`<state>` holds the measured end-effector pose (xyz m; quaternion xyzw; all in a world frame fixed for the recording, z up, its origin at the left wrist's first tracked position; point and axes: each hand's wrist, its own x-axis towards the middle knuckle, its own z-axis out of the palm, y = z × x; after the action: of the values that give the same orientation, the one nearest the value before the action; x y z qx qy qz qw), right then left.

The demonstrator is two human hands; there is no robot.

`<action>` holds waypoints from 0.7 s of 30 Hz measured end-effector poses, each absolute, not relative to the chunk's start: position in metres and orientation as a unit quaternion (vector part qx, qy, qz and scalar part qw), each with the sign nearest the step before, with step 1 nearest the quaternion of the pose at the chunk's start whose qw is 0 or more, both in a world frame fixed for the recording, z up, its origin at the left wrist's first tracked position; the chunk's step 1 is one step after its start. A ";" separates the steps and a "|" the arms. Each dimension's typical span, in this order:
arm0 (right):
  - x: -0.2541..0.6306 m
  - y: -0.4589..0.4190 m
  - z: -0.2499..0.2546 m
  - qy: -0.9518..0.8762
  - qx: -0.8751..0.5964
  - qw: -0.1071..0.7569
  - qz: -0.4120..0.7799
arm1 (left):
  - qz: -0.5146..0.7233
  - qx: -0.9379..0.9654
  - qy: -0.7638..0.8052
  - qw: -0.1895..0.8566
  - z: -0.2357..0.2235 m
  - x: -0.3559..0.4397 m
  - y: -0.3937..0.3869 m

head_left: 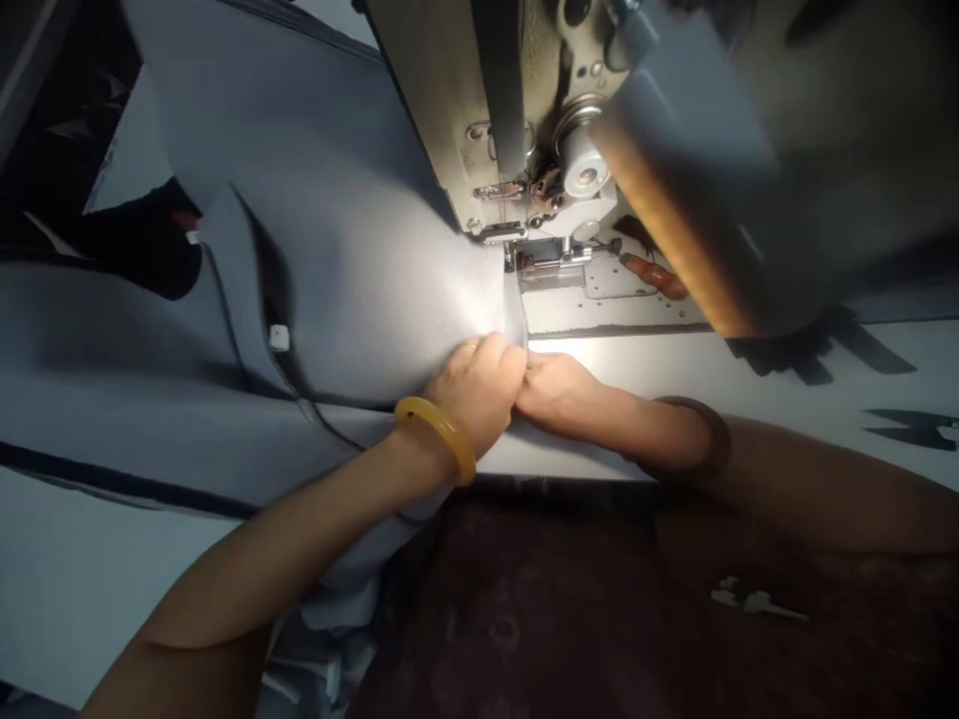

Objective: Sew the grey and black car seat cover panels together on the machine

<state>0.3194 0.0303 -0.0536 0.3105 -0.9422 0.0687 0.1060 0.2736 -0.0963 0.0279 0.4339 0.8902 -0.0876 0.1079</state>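
Note:
A large piece of grey fabric (337, 240) spreads from the left up to the needle area of a sewing machine (539, 180). Its right edge lies beneath the presser foot (510, 257). My left hand (479, 384), with a yellow bangle above the wrist, is closed on the fabric edge just in front of the foot. Right beside it, my right hand (558, 394) pinches the same edge, its fingertips partly hidden behind the left hand. Both hands touch each other. A small white tag (279, 338) shows by a dark opening in the fabric.
A blurred grey box-shaped part (689, 150) juts out above the machine bed at right. Dark thread snips (910, 429) lie on the white table (794, 389) at far right. An orange-handled part (651, 275) sits by the needle plate. Fabric also hangs below the table's front edge.

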 end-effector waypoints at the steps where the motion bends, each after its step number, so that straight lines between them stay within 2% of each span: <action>1: 0.321 0.030 -0.053 -0.939 0.313 0.121 0.072 | -0.087 0.431 0.891 0.116 0.023 0.275 -0.094; 6: 0.332 0.026 -0.053 -0.904 0.337 0.255 0.064 | -0.076 0.418 0.894 0.142 0.011 0.266 -0.098; 9: 0.334 0.026 -0.054 -0.895 0.325 0.298 0.072 | -0.081 0.436 0.880 0.168 0.011 0.255 -0.103; 21: 0.330 0.028 -0.052 -0.904 0.334 0.259 0.062 | -0.027 0.504 0.842 0.191 0.012 0.241 -0.105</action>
<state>0.3296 0.0276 -0.0525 0.3340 -0.9041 0.0621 0.2593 0.2408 -0.1052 0.0123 0.5043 0.8417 -0.0271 0.1910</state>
